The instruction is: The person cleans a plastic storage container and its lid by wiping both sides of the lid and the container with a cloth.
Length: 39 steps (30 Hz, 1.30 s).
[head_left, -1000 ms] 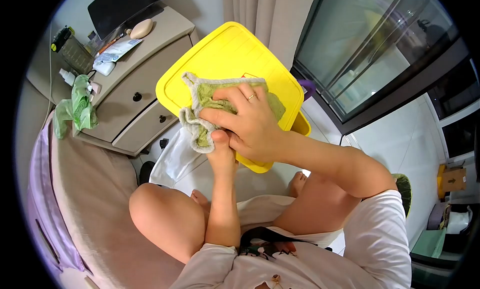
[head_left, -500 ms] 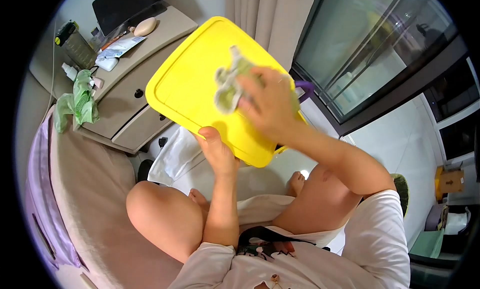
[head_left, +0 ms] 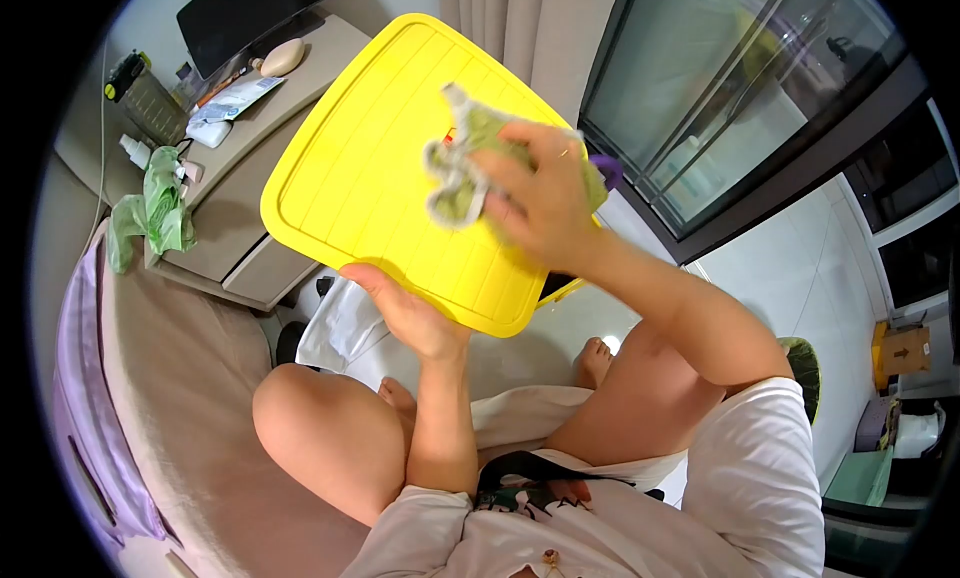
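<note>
A yellow plastic lid (head_left: 360, 168) with ridges and rounded corners is held up tilted in front of me. My left hand (head_left: 415, 316) grips its near edge, thumb on top and the other fingers hidden beneath. A green cloth with a pale fluffy border (head_left: 460, 193) is bunched under my right hand (head_left: 545, 193), which presses it on the lid's right half. The right fingers are slightly blurred. A small red mark on the lid shows beside the cloth. Behind the lid's right side, a purple handle (head_left: 606, 171) and a yellow rim stick out.
At upper left a desk (head_left: 330, 53) carries a monitor (head_left: 245, 23), a water bottle (head_left: 147, 100) and a green plastic bag (head_left: 165, 203). A glass sliding door (head_left: 690, 108) stands at right. White plastic (head_left: 345, 323) lies on the floor, and a cardboard box (head_left: 905, 350) sits far right.
The lid has shifted a little left and turned its ridged face more toward me. My left hand moved left with it. The right hand and cloth stay nearly in place, and the red mark now shows.
</note>
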Tool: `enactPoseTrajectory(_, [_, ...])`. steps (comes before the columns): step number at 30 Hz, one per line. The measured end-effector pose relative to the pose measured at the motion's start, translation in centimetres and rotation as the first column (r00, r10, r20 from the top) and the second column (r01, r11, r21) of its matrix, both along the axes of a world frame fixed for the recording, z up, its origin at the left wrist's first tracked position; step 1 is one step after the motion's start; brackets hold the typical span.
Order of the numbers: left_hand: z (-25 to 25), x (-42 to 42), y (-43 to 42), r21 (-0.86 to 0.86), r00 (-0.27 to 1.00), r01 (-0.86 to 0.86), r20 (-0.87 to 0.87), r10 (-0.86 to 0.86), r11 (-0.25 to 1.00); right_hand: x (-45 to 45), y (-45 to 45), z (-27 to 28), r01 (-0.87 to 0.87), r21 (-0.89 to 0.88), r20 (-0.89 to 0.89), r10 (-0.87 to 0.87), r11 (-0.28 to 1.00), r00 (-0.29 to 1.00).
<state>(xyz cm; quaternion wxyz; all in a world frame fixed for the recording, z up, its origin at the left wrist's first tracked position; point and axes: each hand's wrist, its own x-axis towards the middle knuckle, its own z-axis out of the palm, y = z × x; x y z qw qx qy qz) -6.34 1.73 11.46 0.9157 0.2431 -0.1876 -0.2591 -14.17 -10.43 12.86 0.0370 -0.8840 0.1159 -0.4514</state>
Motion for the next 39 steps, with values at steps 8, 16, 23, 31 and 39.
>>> enactPoseTrajectory(8, [-0.8,-0.1,0.0,0.009,0.996,-0.075,0.052,0.075,0.997,-0.7,-0.2,0.7,0.245,0.087,-0.050,-0.241,0.966,0.969])
enactPoseTrajectory(16, [0.6,0.1,0.2,0.057,0.984,-0.162,-0.065,0.165,0.985,-1.3,6.3,-0.1,-0.171,-0.006,-0.147,0.168,0.985,0.975])
enactPoseTrajectory(23, [-0.4,0.9,-0.1,-0.041,0.987,-0.157,0.019,0.158,0.987,-1.9,1.0,0.2,-0.036,-0.126,-0.069,0.028,0.991,0.997])
enactPoseTrajectory(31, [-1.3,1.2,-0.4,-0.077,0.992,-0.120,-0.035,0.118,0.990,-2.9,-2.0,1.1,0.214,0.007,-0.059,-0.213,0.977,0.975])
enactPoseTrajectory(39, [-1.2,1.8,-0.3,-0.064,0.983,-0.162,-0.097,0.156,0.985,-2.6,6.2,0.0,-0.147,-0.116,-0.254,0.114,0.982,0.961])
